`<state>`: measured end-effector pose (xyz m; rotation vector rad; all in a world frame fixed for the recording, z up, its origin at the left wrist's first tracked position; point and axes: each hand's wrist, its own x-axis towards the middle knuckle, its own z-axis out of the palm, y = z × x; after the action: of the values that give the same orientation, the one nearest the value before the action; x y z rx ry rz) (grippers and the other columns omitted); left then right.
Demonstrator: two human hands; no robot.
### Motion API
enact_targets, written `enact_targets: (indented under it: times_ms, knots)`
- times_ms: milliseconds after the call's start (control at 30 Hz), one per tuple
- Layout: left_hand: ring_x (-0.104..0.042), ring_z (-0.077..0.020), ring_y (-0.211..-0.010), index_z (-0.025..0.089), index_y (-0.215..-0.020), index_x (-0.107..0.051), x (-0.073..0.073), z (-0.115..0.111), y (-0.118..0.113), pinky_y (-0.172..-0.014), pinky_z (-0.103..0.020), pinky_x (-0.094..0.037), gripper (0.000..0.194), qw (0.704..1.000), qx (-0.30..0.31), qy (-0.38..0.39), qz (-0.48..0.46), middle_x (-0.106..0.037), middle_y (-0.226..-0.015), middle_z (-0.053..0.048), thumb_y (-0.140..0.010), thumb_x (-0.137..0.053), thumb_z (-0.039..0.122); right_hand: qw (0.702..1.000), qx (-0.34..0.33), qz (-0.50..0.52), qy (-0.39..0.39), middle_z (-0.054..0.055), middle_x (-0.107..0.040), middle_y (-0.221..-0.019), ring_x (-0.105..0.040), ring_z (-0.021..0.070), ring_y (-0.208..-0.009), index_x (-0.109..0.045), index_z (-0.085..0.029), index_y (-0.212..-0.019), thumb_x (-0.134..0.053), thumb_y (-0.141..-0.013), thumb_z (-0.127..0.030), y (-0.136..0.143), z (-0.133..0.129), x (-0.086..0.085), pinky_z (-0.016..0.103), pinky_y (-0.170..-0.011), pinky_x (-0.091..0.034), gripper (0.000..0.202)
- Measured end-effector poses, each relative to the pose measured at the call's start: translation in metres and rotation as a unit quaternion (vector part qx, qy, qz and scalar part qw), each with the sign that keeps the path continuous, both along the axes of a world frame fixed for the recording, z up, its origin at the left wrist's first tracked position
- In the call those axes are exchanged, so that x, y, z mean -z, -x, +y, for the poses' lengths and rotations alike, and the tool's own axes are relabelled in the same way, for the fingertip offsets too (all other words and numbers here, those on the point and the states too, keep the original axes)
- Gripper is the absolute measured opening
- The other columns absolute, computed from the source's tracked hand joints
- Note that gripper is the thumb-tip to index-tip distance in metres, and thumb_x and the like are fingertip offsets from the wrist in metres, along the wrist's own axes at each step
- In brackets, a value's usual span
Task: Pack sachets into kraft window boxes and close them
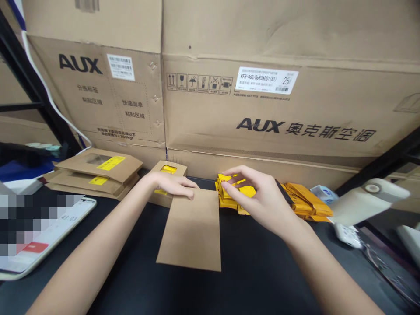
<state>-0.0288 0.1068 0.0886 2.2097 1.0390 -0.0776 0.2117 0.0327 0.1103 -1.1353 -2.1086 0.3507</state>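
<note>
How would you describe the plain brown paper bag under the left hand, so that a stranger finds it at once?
Start at the black table below the big AUX cartons. At its middle, a flat kraft bag lies under the left hand. Unlike the stacked bags at the left, it shows no window or yellow label.
</note>
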Motion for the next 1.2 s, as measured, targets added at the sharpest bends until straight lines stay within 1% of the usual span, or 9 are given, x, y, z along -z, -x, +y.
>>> enact_targets:
  times_ms: [100, 167, 233, 367, 567, 700, 833, 933, 1200]
  knots:
    - [-0.052, -0.0224, -0.113, 0.031, -0.127, -0.052, -0.005, -0.002, 0.001, -0.090, -0.029, -0.041, 0.054, 0.999, 0.001, 0.050, -0.017, -0.058, -0.124, -0.001, -0.076, -0.054, 0.052, 0.998, -0.034, -0.049, 0.035, 0.002, -0.067, -0.097, -0.064, 0.0156, -0.086, -0.061, -0.021, -0.098, -0.056, -0.086, -0.035, 0.002, -0.005, -0.002, 0.029, -0.078, -0.051, 0.019]
    - [-0.052, -0.0232, -0.111, 0.032, -0.130, -0.050, -0.011, -0.004, 0.004, -0.089, -0.031, -0.042, 0.061, 0.999, -0.015, 0.030, -0.043, -0.059, -0.121, -0.002, -0.074, -0.059, 0.054, 0.996, -0.048, -0.066, 0.034, 0.002, -0.067, -0.098, -0.064, 0.0159, -0.087, -0.061, -0.022, -0.097, -0.055, -0.086, -0.033, 0.002, -0.007, -0.003, 0.030, -0.079, -0.050, 0.017]
    - [-0.053, -0.0229, -0.108, 0.030, -0.129, -0.050, -0.018, -0.007, 0.006, -0.087, -0.031, -0.042, 0.063, 0.996, -0.029, -0.001, -0.086, -0.060, -0.117, -0.003, -0.072, -0.063, 0.053, 0.998, -0.039, -0.053, 0.006, 0.002, -0.067, -0.098, -0.063, 0.0162, -0.088, -0.062, -0.022, -0.098, -0.056, -0.086, -0.034, 0.001, -0.007, -0.004, 0.031, -0.081, -0.050, 0.018]
    - [-0.051, -0.0239, -0.114, 0.027, -0.125, -0.053, -0.029, -0.016, 0.007, -0.092, -0.032, -0.040, 0.064, 0.980, -0.055, -0.093, -0.167, -0.057, -0.126, -0.004, -0.066, -0.072, 0.045, 0.999, -0.007, -0.005, -0.037, 0.004, -0.067, -0.100, -0.064, 0.0165, -0.089, -0.061, -0.021, -0.102, -0.057, -0.085, -0.035, -0.003, -0.002, -0.003, 0.030, -0.081, -0.051, 0.022]
    - [-0.052, -0.0239, -0.108, 0.025, -0.116, -0.058, -0.030, -0.020, -0.001, -0.089, -0.033, -0.041, 0.055, 0.958, -0.068, -0.235, -0.148, -0.057, -0.120, -0.003, -0.063, -0.070, 0.029, 0.998, -0.006, 0.023, -0.056, 0.004, -0.067, -0.093, -0.065, 0.0160, -0.085, -0.063, -0.019, -0.099, -0.057, -0.085, -0.033, -0.002, -0.001, -0.003, 0.028, -0.077, -0.052, 0.020]
    - [-0.051, -0.0224, -0.102, 0.023, -0.108, -0.053, -0.028, -0.024, -0.008, -0.081, -0.031, -0.042, 0.049, 0.952, -0.066, -0.284, -0.095, -0.055, -0.112, -0.003, -0.061, -0.064, 0.020, 0.997, -0.008, 0.028, -0.066, 0.003, -0.067, -0.092, -0.064, 0.0149, -0.085, -0.063, -0.019, -0.098, -0.058, -0.085, -0.032, -0.002, 0.000, -0.002, 0.026, -0.075, -0.052, 0.019]
    - [-0.051, -0.0227, -0.097, 0.022, -0.104, -0.048, -0.029, -0.041, -0.017, -0.077, -0.031, -0.043, 0.049, 0.963, -0.048, -0.260, 0.058, -0.054, -0.106, -0.003, -0.057, -0.062, 0.014, 0.998, -0.008, 0.021, -0.062, 0.002, -0.067, -0.094, -0.064, 0.0139, -0.085, -0.063, -0.020, -0.099, -0.059, -0.085, -0.034, -0.003, 0.003, 0.001, 0.026, -0.075, -0.051, 0.020]
    - [-0.049, -0.0253, -0.105, 0.019, -0.110, -0.050, -0.028, -0.054, -0.029, -0.083, -0.033, -0.043, 0.054, 0.950, -0.063, -0.267, 0.145, -0.050, -0.113, -0.008, -0.059, -0.065, 0.011, 0.998, -0.006, 0.021, -0.055, 0.001, -0.067, -0.094, -0.064, 0.0137, -0.084, -0.063, -0.020, -0.097, -0.059, -0.085, -0.034, -0.003, 0.004, 0.002, 0.026, -0.075, -0.051, 0.019]
    - [-0.048, -0.0300, -0.111, 0.016, -0.107, -0.061, -0.015, -0.055, -0.043, -0.090, -0.035, -0.043, 0.058, 0.936, -0.045, -0.283, 0.206, -0.049, -0.116, -0.012, -0.053, -0.083, 0.027, 0.999, -0.014, 0.002, -0.041, 0.001, -0.066, -0.096, -0.063, 0.0130, -0.082, -0.062, -0.021, -0.097, -0.058, -0.086, -0.033, -0.002, 0.004, 0.003, 0.026, -0.075, -0.050, 0.018]
